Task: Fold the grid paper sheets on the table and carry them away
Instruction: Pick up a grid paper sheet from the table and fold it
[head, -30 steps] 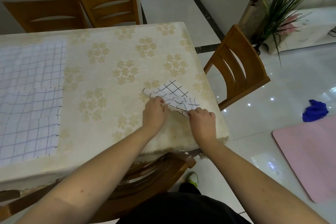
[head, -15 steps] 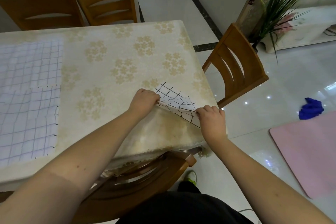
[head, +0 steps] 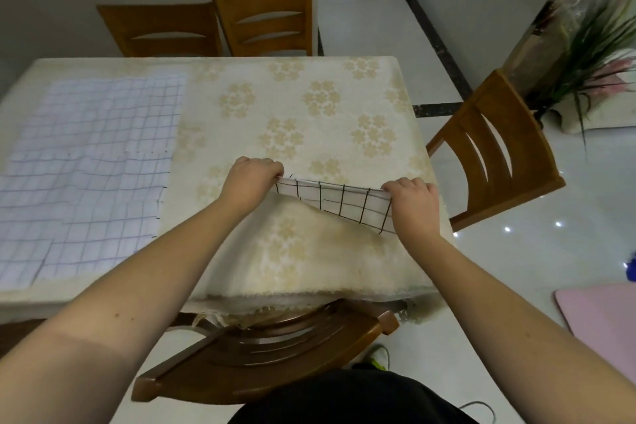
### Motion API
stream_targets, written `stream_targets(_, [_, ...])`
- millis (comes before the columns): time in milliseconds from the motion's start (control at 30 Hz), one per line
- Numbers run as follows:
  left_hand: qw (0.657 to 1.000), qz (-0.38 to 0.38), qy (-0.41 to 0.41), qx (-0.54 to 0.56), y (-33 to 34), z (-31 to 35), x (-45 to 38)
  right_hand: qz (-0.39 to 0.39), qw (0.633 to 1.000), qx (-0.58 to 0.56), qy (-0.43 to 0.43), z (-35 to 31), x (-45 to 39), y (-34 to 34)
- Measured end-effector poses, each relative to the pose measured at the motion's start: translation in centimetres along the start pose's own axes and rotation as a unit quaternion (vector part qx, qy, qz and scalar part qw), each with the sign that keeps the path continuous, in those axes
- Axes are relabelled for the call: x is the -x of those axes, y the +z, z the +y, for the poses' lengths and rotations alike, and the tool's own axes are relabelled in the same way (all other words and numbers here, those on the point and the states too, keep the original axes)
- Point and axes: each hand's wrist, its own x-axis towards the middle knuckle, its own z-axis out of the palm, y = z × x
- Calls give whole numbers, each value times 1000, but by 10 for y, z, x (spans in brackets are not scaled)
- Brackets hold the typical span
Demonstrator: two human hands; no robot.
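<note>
A folded grid paper sheet (head: 347, 203) is pinched at its two upper corners by the left hand (head: 253, 182) and right hand (head: 413, 205), near the table's (head: 309, 107) right front edge. If the corners are pulled unevenly, a skewed crease or a tear could result. Counted: one sheet in hand; flat grid sheets (head: 89, 165) at left, seemingly three or more overlapping; four chairs.

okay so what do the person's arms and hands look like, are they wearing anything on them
Both forearms are bare, with no sleeves in view. The left hand and right hand wear no gloves, and no rings, watch or bracelet show. Dark clothing appears at the bottom edge of the head view.
</note>
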Motion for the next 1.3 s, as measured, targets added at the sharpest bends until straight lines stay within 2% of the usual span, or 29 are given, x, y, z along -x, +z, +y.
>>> stream_targets(167, [998,51,-30,-8,-35,-23,-10,89,992,-61,-69,-11,-49,-15])
stream_targets(333, [982,178,-58,-8,-69,-27,-6,171,975,-104,-100,-13,-58,-27])
stream_targets(467, [973,216,-83,2,-54,-26,26,145,975,-114,-127,-13,-19,-9])
stream_targets(567, [974,189,-113,46,-18,-23,60,102,975,-121,-158,-11,14,15])
stream_targets(633, [967,155,-176,102,8,-20,78,58,976,-120,-172,-11,32,32])
stream_targets(667, [954,122,-231,147,20,-19,86,34,977,-119,-176,-13,40,39])
stream_targets(733, [908,54,-345,233,45,-17,97,-23,978,-100,-180,-16,53,51])
stream_targets(767, [890,19,-372,262,55,-17,104,-79,978,-83,-177,-18,59,56])
stream_targets(833, [869,-15,-369,330,75,-16,114,-214,959,-31,-181,-20,69,68])
stream_targets(900, [832,-30,-394,389,80,-10,120,-309,934,-4,-177,-21,77,75])
stream_targets(1000, [730,-33,-495,469,80,-1,127,-338,929,-16,-149,-25,81,76])
stream_targets(1067, [672,-13,-524,523,82,3,129,-348,926,-14,-148,-28,80,75])
stream_targets(1133, [633,15,-542,552,82,5,129,-365,919,-11,-149,-32,77,73])
stream_targets(1300, [591,43,-562,577,87,2,130,-397,909,-48,-119,-43,72,72])
